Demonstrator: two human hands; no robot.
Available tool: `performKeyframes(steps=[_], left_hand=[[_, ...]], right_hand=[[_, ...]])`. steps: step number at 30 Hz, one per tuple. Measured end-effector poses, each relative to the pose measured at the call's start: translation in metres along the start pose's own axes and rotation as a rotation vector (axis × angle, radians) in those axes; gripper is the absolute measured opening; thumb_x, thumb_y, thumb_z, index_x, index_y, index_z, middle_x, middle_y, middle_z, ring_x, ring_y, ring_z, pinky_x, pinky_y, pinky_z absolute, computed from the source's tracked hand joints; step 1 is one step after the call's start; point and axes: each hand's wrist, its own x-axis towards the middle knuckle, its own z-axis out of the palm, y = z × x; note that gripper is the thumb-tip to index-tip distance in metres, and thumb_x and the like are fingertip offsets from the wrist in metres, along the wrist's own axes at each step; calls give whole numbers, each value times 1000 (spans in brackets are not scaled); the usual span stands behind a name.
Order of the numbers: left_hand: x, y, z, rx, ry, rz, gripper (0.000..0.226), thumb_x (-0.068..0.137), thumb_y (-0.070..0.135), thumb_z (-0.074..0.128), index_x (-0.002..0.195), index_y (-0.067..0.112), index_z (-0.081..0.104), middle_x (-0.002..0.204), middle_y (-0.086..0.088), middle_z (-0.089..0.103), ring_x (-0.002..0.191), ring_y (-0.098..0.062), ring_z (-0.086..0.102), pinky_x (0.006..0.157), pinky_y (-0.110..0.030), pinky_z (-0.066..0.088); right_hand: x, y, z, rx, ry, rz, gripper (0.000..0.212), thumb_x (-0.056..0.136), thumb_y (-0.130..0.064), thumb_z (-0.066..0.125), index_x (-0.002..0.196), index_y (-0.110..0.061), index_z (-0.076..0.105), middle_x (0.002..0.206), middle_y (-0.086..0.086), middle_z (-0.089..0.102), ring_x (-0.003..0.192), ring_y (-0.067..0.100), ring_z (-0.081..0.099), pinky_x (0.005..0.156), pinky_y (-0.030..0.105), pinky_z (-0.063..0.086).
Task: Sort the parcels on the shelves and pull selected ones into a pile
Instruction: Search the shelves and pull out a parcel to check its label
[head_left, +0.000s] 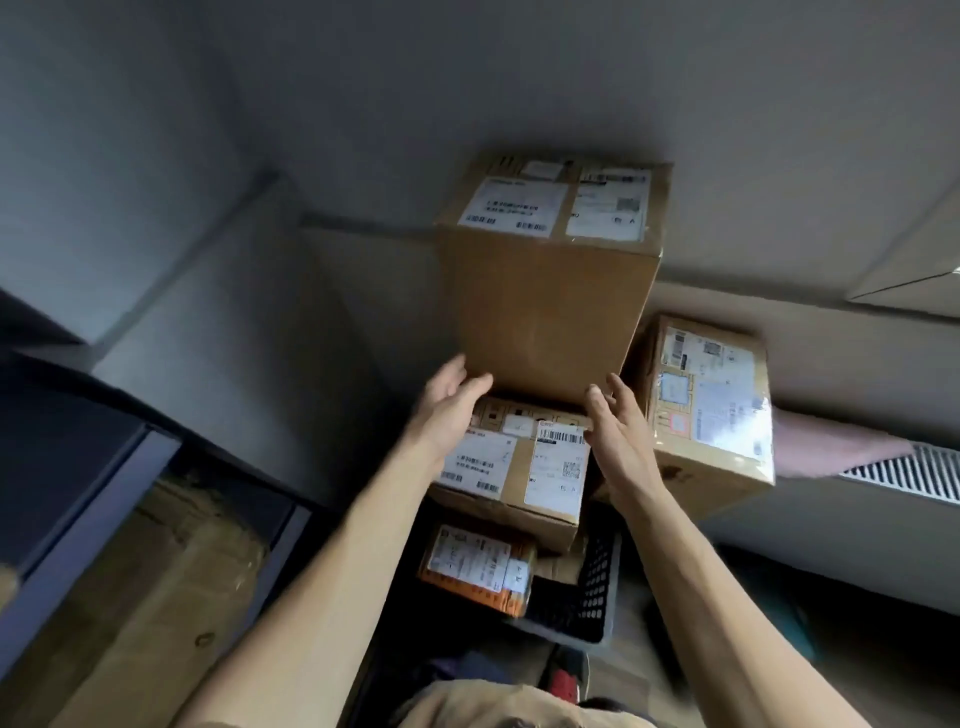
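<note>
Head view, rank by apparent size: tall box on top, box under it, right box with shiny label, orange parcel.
1. tall box: clearly largest.
2-3. right box and lower box: look alike; the lower one is partly covered by the tall box, so unranked.
4. orange parcel: smallest.

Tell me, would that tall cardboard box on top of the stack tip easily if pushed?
Probably yes: the tall cardboard box stands taller than wide atop another labelled box. Its flat, uncrushed sides suggest it stays stiff. The left hand and right hand both reach its bottom corners, so it may be bulky.
</note>
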Motion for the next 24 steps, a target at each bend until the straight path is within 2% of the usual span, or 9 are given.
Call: performKeyframes(steps=[3,7,9,12,16,20,24], left_hand=[[-48,-38,4,-65,79,-76,61,102,27,63,158,17,39,159,-6,45,142,-17,46,122,-40,36],[-119,-93,2,-263,243,-197,33,103,24,63,136,24,62,142,-5,61,128,-16,60,114,-36,46],[-150,-116,1,-441,359,-255,23,104,22,60,126,23,65,134,-7,65,123,-19,64,109,-37,49],[-189,-141,-1,-668,420,-304,33,108,26,49,137,14,57,128,-6,66,125,-24,62,110,-41,47],[-234,-163,-9,-715,464,-289,40,108,28,48,144,11,54,135,-7,64,124,-22,62,107,-39,48],[-293,-187,-15,-773,495,-223,36,109,28,47,139,11,58,132,-5,67,121,-20,66,106,-38,51],[-368,-226,-20,-822,571,-206,29,106,26,53,130,15,64,125,-3,71,116,-17,69,95,-32,54]], right_hand=[[-23,25,12,54,-109,101,60,107,-45,51,162,-26,32,157,3,47,141,19,50,119,48,42],[-72,58,24,81,-254,225,58,107,-43,51,161,-27,36,157,0,48,139,19,52,119,47,42],[-97,74,29,87,-309,259,57,106,-44,54,158,-27,40,148,-5,55,136,18,54,118,47,43],[-131,91,36,59,-378,301,50,108,-40,52,156,-26,44,143,-4,58,130,16,58,116,46,45],[-171,96,42,6,-438,286,48,109,-42,51,153,-23,49,145,0,60,127,16,62,107,37,50],[-222,92,42,-12,-471,239,44,109,-41,49,148,-20,52,133,1,67,116,15,69,97,32,54],[-304,103,50,-41,-561,252,41,110,-38,50,146,-19,53,132,4,67,114,17,71,102,38,55]])
